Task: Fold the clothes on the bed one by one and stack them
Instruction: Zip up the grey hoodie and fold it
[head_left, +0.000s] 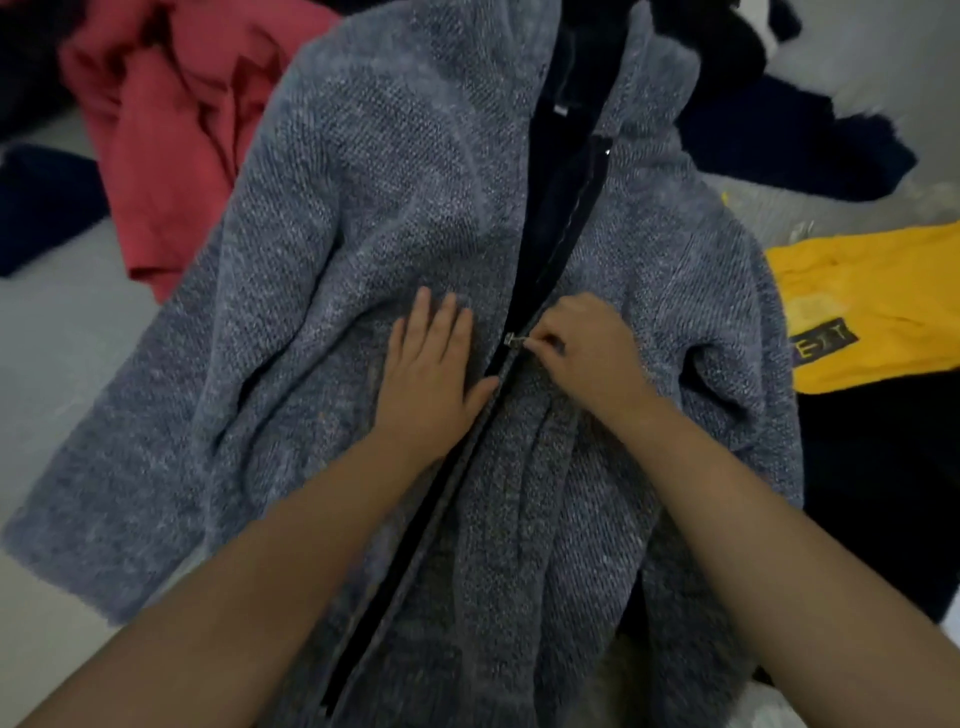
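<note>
A grey knitted zip-up hooded jacket (363, 218) lies spread face up across the bed, hood away from me. Its zip is closed from the hem to about mid-chest, and the dark lining shows above that. My left hand (434, 364) lies flat, fingers straight, on the jacket's left front panel beside the zip. My right hand (587, 348) pinches the metal zip pull (515, 340) between thumb and fingers.
A red garment (171, 135) lies crumpled at the upper left. A yellow garment (872, 301) with a dark patch lies at the right, over dark clothes (883, 483). More dark clothes (810, 145) are piled at the upper right. The pale bed sheet (57, 338) shows at the left.
</note>
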